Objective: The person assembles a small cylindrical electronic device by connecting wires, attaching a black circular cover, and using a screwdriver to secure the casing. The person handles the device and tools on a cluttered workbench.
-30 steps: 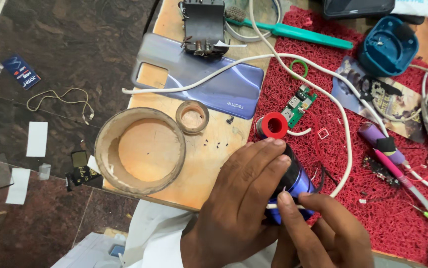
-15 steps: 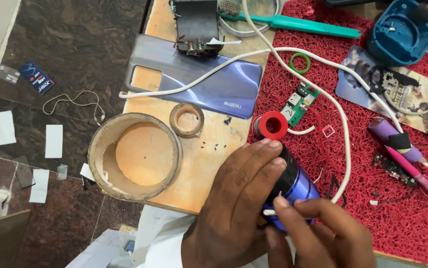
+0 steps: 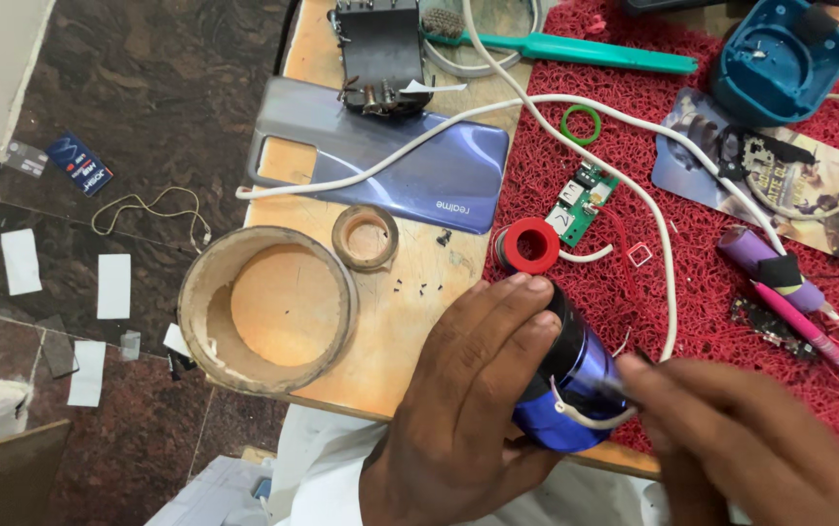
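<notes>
At the near edge of the wooden board [image 3: 380, 321], over the red looped mat [image 3: 711, 292], sits a shiny blue metal cylinder [image 3: 575, 390], tilted, dark open end facing away from the wearer. Left hand [image 3: 468, 409] wraps it from the left, fingers [image 3: 507, 302] curled over the top rim; grip closed and firm. Right hand [image 3: 750, 438] is blurred, thumb and forefinger pinched together at the cylinder's right flank, near a thin white wire [image 3: 585, 419] looping across the body; whether it holds a tool or the wire itself, cannot tell.

Judgement: polished shell likely slippery, rigid, moderately heavy for its size; wire and any internal leads are the fragile part. Best hold is around the barrel, clear of the wire, as the left hand has it.

Surroundings: red spool [image 3: 531, 245] just beyond the fingertips; small green circuit board [image 3: 580, 203] behind that; large wooden ring [image 3: 268, 310] and small wooden ring [image 3: 366, 237] to the left; blue phone back cover [image 3: 410, 175] further off.
</notes>
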